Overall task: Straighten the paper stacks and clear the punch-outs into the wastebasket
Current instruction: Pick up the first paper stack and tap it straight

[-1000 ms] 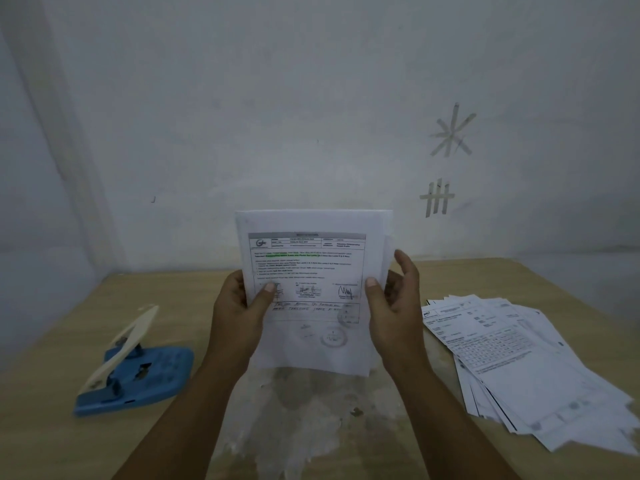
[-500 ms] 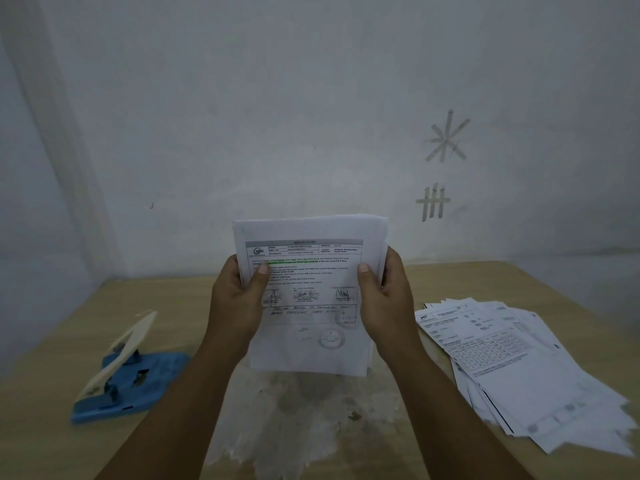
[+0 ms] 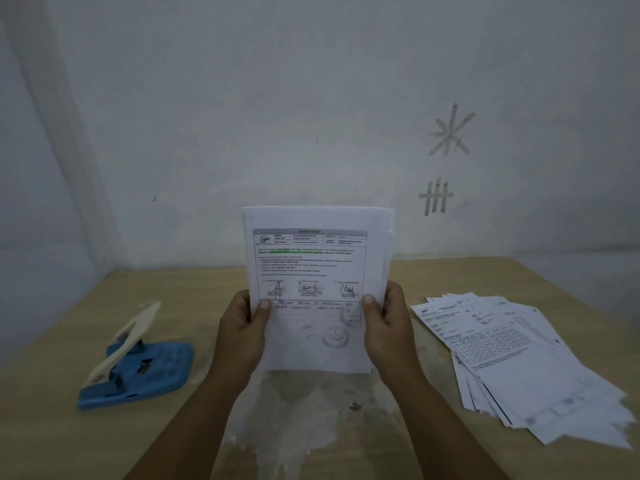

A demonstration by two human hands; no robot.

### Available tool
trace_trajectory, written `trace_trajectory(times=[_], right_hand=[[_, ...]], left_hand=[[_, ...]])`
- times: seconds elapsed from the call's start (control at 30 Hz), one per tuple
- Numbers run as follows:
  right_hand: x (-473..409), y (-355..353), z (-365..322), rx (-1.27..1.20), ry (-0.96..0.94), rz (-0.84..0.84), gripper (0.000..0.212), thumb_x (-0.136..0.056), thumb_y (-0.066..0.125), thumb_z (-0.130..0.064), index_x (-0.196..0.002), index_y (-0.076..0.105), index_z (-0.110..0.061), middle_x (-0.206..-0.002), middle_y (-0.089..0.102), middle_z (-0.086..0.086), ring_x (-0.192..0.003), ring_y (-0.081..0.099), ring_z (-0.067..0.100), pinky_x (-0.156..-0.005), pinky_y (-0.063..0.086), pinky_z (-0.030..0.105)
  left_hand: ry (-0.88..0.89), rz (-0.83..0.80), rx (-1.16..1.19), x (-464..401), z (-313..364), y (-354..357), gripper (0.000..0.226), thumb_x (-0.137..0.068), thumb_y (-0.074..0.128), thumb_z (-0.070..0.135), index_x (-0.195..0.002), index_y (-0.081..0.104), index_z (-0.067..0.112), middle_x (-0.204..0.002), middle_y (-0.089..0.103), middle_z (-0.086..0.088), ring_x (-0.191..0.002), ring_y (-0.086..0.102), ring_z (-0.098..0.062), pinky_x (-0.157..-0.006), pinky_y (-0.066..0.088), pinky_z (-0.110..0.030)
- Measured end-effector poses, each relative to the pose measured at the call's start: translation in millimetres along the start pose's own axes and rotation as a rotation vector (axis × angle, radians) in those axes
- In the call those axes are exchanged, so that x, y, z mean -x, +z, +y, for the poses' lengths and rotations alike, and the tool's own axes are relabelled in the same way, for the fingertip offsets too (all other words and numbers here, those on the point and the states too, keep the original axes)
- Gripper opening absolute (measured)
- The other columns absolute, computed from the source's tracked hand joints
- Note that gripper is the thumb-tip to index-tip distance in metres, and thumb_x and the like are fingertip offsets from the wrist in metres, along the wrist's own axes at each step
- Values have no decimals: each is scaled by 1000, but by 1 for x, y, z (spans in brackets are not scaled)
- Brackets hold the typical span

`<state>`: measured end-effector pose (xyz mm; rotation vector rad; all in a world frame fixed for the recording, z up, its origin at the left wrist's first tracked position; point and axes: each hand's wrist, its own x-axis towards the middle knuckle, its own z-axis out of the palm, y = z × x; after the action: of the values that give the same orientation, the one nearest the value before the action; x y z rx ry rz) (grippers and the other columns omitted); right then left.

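Both hands, left hand [image 3: 242,327] and right hand [image 3: 388,327], pinch an upright white printed paper stack [image 3: 315,289] by its lower side edges, thumbs in front, above the tan wooden table [image 3: 207,282]. Light, floppy sheets; side edges suit tapping. Fanned loose white sheets [image 3: 519,358] lie right of the grip, blue-and-cream hole punch [image 3: 135,362] left. Since earlier, the stack has risen and both hands have slid lower down its edges.
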<state>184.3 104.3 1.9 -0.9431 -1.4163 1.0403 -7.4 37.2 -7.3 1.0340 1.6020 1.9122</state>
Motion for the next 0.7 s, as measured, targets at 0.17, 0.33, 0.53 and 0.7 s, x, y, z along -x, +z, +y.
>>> trace_trajectory(times=[0.17,0.33,0.53,0.7], right_hand=[[13,1,15,40,44,-8,11,-101,49,-26,-110,56,-26,-103,68,-12,-92,66,4,-65,51,18],[13,1,14,56,39,-4,9,-100,50,-25,-107,56,-27,-101,67,-15,-89,64,-2,-62,50,14],[15,4,21,120,44,-4,11,-101,48,-28,-108,57,-26,-100,67,-13,-91,65,4,-72,56,29],[14,7,16,166,24,-4,9,-100,51,-24,-102,59,-23,-95,67,-14,-88,64,4,-74,54,29]], left_hand=[[-54,-28,-83,19,-27,-2,21,-98,54,17,-114,61,27,-108,69,12,-99,65,-10,-83,54,-36],[-58,-38,-103,22,-30,-6,27,-99,52,16,-122,59,27,-113,67,13,-101,63,-5,-85,53,-32],[-81,-65,-160,29,-40,-14,27,-100,49,17,-123,60,26,-114,69,9,-105,64,-11,-88,53,-34],[-78,-41,-181,31,-31,-26,19,-99,50,14,-112,63,16,-104,70,5,-95,65,-12,-74,49,-24]])
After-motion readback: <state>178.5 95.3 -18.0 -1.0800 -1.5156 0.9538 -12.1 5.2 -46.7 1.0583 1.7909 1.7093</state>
